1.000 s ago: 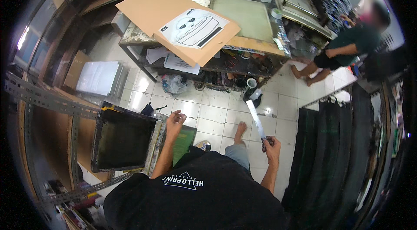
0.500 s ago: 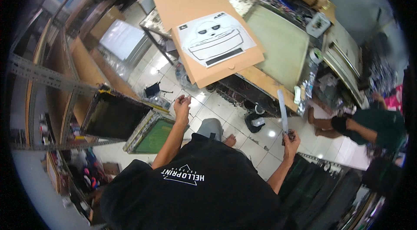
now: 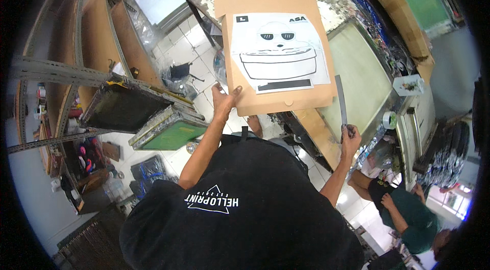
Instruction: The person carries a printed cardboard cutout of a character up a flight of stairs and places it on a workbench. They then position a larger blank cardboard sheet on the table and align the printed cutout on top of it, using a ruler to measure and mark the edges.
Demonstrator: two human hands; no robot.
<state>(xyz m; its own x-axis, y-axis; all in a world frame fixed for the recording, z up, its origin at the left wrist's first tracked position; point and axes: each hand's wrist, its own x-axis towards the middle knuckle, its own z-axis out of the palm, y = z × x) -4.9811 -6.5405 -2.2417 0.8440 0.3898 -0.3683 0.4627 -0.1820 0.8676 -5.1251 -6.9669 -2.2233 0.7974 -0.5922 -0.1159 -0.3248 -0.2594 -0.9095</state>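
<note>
My left hand (image 3: 225, 100) is at the lower left corner of an opened flat brown cardboard box (image 3: 286, 105). Its fingers are apart, and the thumb reaches the box's edge; whether it presses there I cannot tell. On the box lies a white printed sheet (image 3: 278, 68) with a line drawing of a figure in sunglasses above a tub, plus a black bar. To the right of the box, my right hand (image 3: 350, 138) is closed around one end of a long, thin grey ruler (image 3: 341, 99), which points away from me over a pale flat board (image 3: 357, 71).
Metal shelving (image 3: 56, 72) with wooden boards stands at left, beside framed printing screens (image 3: 176, 132). A white tub (image 3: 408, 85) and a tape roll (image 3: 389, 120) sit at right. A person in dark green (image 3: 418, 224) is at the lower right. White tiles cover the floor (image 3: 168, 155).
My left hand has come up to the box's corner. The box now appears nearer and squarer to me as the view turned. My right hand still holds the ruler, now closer to the box.
</note>
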